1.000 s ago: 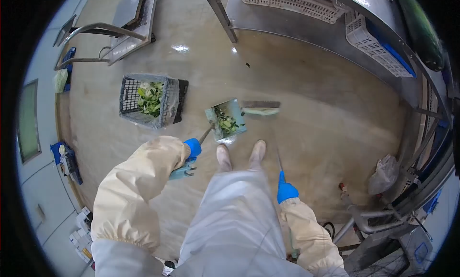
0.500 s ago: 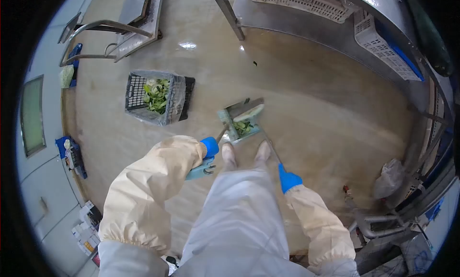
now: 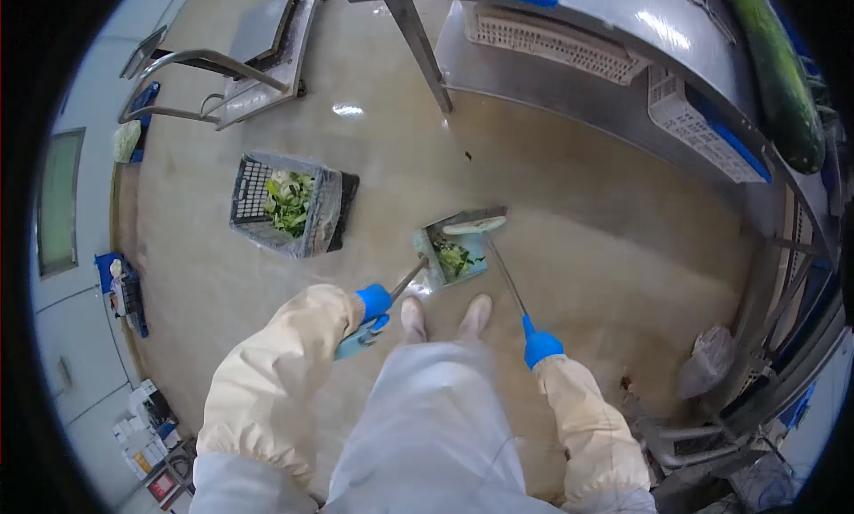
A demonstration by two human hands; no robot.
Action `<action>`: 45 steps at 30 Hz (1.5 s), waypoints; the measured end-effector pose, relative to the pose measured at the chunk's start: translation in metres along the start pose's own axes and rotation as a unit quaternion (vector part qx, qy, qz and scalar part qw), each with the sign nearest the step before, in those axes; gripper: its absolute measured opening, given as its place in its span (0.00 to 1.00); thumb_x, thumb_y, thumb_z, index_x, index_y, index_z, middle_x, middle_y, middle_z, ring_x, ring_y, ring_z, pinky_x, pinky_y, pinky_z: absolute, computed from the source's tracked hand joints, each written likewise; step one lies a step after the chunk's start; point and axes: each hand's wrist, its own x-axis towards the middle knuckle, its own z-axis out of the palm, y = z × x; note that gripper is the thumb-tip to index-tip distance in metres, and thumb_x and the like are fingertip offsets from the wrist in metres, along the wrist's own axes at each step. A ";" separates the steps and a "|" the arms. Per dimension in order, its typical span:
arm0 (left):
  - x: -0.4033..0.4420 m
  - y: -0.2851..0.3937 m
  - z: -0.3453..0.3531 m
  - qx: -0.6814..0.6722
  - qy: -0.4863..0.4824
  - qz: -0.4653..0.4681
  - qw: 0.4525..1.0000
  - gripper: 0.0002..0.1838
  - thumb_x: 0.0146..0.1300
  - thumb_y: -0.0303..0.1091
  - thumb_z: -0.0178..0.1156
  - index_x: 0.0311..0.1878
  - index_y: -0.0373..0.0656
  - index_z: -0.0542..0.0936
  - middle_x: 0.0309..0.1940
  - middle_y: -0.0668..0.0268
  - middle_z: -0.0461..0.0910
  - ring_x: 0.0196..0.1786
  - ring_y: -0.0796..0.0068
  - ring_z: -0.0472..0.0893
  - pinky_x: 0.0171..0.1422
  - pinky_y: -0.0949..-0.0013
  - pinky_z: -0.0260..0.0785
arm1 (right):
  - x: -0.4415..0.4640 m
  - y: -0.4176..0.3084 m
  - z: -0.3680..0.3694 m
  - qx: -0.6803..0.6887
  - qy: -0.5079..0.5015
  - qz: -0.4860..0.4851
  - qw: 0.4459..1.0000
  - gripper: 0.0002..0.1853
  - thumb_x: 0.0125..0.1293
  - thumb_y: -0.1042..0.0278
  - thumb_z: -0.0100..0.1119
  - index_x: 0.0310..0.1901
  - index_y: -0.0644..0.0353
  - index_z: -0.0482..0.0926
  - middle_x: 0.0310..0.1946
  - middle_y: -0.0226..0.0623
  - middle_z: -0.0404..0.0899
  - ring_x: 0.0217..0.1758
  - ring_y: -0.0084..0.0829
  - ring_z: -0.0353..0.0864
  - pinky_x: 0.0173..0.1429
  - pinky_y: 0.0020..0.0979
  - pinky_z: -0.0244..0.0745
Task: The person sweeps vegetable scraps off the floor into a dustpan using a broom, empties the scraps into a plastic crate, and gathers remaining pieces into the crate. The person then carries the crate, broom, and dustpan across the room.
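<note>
My left hand (image 3: 374,304), in a blue glove, is closed round the handle of a light-blue dustpan (image 3: 429,263), which rests on the wet floor just beyond my boots. Green leaf scraps (image 3: 455,257) lie inside the pan. My right hand (image 3: 541,343), also gloved in blue, grips the long thin handle of a broom (image 3: 476,225). The broom's head is over the far edge of the dustpan. A light-blue toothed end piece (image 3: 360,338) shows beside my left hand.
A dark crate (image 3: 250,190) lined with clear plastic holds green leaves at the left. Behind it is a metal cart (image 3: 258,96). A steel table (image 3: 614,11) with white baskets (image 3: 551,42) below stands at the upper right. A plastic bag (image 3: 709,361) lies at the right.
The broom head has moved from right of the dustpan to over its far edge. The dustpan now sits further right in view. Both hands keep their holds, and more of the table shows.
</note>
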 end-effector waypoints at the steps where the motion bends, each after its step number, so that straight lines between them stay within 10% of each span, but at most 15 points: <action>1: 0.000 -0.015 0.002 -0.003 0.007 0.000 1.000 0.12 0.48 0.36 0.50 0.29 0.38 0.77 0.27 0.52 0.76 0.28 0.59 0.77 0.32 0.62 0.68 | 0.005 -0.001 -0.014 0.015 -0.025 0.024 0.999 0.32 0.53 0.72 0.40 0.61 0.53 0.44 0.38 0.49 0.73 0.39 0.44 0.74 0.42 0.41 0.69; 4: 0.009 -0.051 0.004 -0.224 -0.012 -0.034 0.974 0.10 0.51 0.33 0.48 0.22 0.37 0.75 0.21 0.54 0.75 0.22 0.65 0.76 0.26 0.65 0.67 | 0.071 0.011 -0.042 0.066 0.097 0.077 0.990 0.31 0.54 0.72 0.38 0.61 0.51 0.43 0.39 0.50 0.72 0.43 0.45 0.73 0.44 0.40 0.68; 6: -0.003 -0.062 -0.010 -0.616 -0.078 -0.169 0.765 0.11 0.53 0.31 0.47 0.17 0.39 0.70 0.15 0.58 0.71 0.17 0.71 0.73 0.19 0.70 0.65 | 0.107 0.002 -0.091 0.103 0.132 0.110 0.980 0.25 0.59 0.63 0.34 0.59 0.52 0.50 0.39 0.51 0.72 0.45 0.45 0.71 0.46 0.41 0.67; 8: -0.019 -0.055 -0.043 -0.548 -0.056 -0.140 0.823 0.12 0.54 0.30 0.46 0.16 0.41 0.66 0.12 0.61 0.67 0.17 0.74 0.71 0.16 0.73 0.62 | 0.147 -0.011 -0.122 0.144 0.126 0.156 0.969 0.22 0.60 0.58 0.30 0.55 0.56 0.57 0.38 0.50 0.73 0.43 0.46 0.72 0.47 0.41 0.66; 10: -0.016 -0.059 -0.070 -0.653 -0.160 -0.229 0.704 0.13 0.57 0.36 0.44 0.34 0.33 0.67 0.16 0.60 0.68 0.14 0.75 0.66 0.17 0.72 0.61 | 0.162 -0.022 -0.130 0.184 0.116 0.209 0.953 0.24 0.61 0.54 0.26 0.51 0.59 0.64 0.38 0.49 0.73 0.42 0.47 0.72 0.47 0.41 0.65; 16: 0.010 -0.066 -0.102 -0.528 -0.111 -0.140 0.830 0.12 0.56 0.36 0.45 0.31 0.34 0.68 0.16 0.59 0.68 0.14 0.73 0.67 0.16 0.71 0.61 | 0.141 -0.049 -0.130 0.042 0.085 0.104 0.990 0.32 0.60 0.47 0.18 0.39 0.60 0.75 0.41 0.48 0.72 0.46 0.48 0.69 0.51 0.42 0.62; 21: 0.022 -0.067 -0.116 -0.466 -0.089 -0.117 0.872 0.12 0.56 0.36 0.45 0.30 0.34 0.68 0.16 0.58 0.69 0.14 0.72 0.68 0.16 0.70 0.61 | 0.100 -0.035 -0.117 -0.047 0.124 -0.027 0.991 0.23 0.61 0.56 0.28 0.55 0.56 0.59 0.34 0.50 0.74 0.41 0.46 0.73 0.43 0.42 0.68; 26: 0.031 -0.062 -0.126 -0.449 -0.079 -0.120 0.882 0.12 0.55 0.35 0.46 0.28 0.34 0.69 0.16 0.57 0.70 0.13 0.70 0.68 0.16 0.69 0.61 | 0.100 -0.046 -0.133 -0.007 0.105 0.104 0.989 0.22 0.61 0.59 0.29 0.57 0.55 0.55 0.33 0.50 0.74 0.38 0.45 0.74 0.40 0.41 0.69; 34: 0.029 -0.054 -0.121 -0.504 -0.043 -0.142 0.851 0.12 0.55 0.35 0.47 0.25 0.35 0.70 0.17 0.55 0.71 0.13 0.68 0.69 0.15 0.68 0.61 | 0.113 -0.096 -0.056 -0.048 -0.021 -0.084 0.995 0.21 0.62 0.60 0.28 0.57 0.56 0.53 0.37 0.53 0.72 0.39 0.49 0.73 0.39 0.44 0.70; 39: -0.018 -0.065 -0.078 -0.587 0.004 -0.134 0.798 0.12 0.54 0.35 0.48 0.24 0.35 0.71 0.17 0.54 0.71 0.13 0.67 0.70 0.15 0.67 0.60 | 0.024 -0.076 -0.049 0.045 0.064 -0.022 0.997 0.29 0.56 0.62 0.41 0.60 0.54 0.46 0.29 0.50 0.74 0.30 0.47 0.75 0.33 0.43 0.69; 41: -0.058 -0.081 -0.040 -0.485 0.047 -0.043 0.872 0.10 0.56 0.34 0.46 0.27 0.35 0.69 0.16 0.56 0.70 0.11 0.71 0.68 0.12 0.69 0.59 | -0.024 -0.068 -0.054 0.071 0.104 0.042 0.991 0.29 0.55 0.64 0.43 0.59 0.55 0.49 0.26 0.49 0.74 0.26 0.47 0.74 0.30 0.42 0.69; 44: -0.161 -0.081 0.016 -0.663 0.128 -0.013 0.738 0.13 0.55 0.31 0.48 0.43 0.37 0.67 0.16 0.60 0.70 0.11 0.75 0.67 0.11 0.74 0.59 | -0.058 -0.038 -0.020 0.199 0.299 -0.036 0.933 0.19 0.53 0.68 0.47 0.49 0.55 0.62 0.19 0.47 0.73 0.20 0.45 0.73 0.24 0.40 0.67; 45: -0.199 -0.076 0.033 -0.704 0.156 -0.028 0.692 0.18 0.55 0.30 0.49 0.50 0.39 0.65 0.16 0.61 0.70 0.11 0.76 0.67 0.11 0.75 0.59 | -0.065 -0.035 -0.020 0.383 0.217 0.034 0.897 0.15 0.53 0.68 0.49 0.44 0.56 0.65 0.18 0.45 0.73 0.19 0.43 0.73 0.24 0.39 0.67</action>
